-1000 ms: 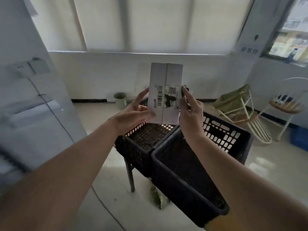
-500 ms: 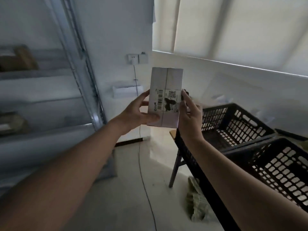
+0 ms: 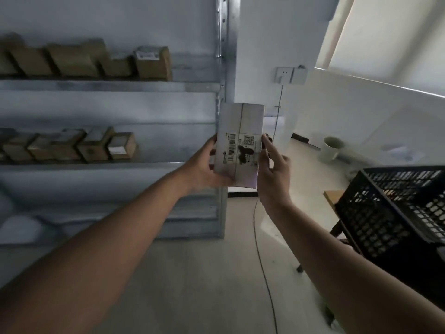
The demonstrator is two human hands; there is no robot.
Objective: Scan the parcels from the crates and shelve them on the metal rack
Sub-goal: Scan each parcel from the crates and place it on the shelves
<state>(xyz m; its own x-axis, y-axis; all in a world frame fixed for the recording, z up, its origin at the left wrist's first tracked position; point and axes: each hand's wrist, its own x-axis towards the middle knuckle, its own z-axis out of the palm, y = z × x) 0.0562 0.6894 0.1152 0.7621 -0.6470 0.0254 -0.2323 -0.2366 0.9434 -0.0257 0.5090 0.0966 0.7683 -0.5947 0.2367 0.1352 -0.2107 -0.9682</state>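
On the far left, the metal rack point(image 3: 113, 86) fills the view, where half a second ago it showed only at the frame's edge and a second ago not at all. Brown parcels point(image 3: 151, 63) stand in a row along its upper shelf, stopping short of the right-hand upright; a second row of shelved boxes point(image 3: 120, 147) runs along the shelf below, leaving its right end bare. A pale flat item lies at the left end of a lower shelf, too blurred to name.

At centre, the white parcel point(image 3: 238, 145) is held upright in mid-air, just in front of the rack's right upright, barcode label facing the camera. The left hand point(image 3: 202, 168) grips its lower left edge, thumb across the front and fingers curled behind. The right hand point(image 3: 271, 173) pinches the right edge, fingers lying along the side. The hold matches that of a second ago; only the person has turned.

At right, the black crate point(image 3: 395, 213) sits at the frame's edge on a stand, a wall socket point(image 3: 285, 74) and a pale bin point(image 3: 332, 149) beyond it.

The turn suggests the parcel is on its way to a shelf; whether it has been scanned cannot be told.
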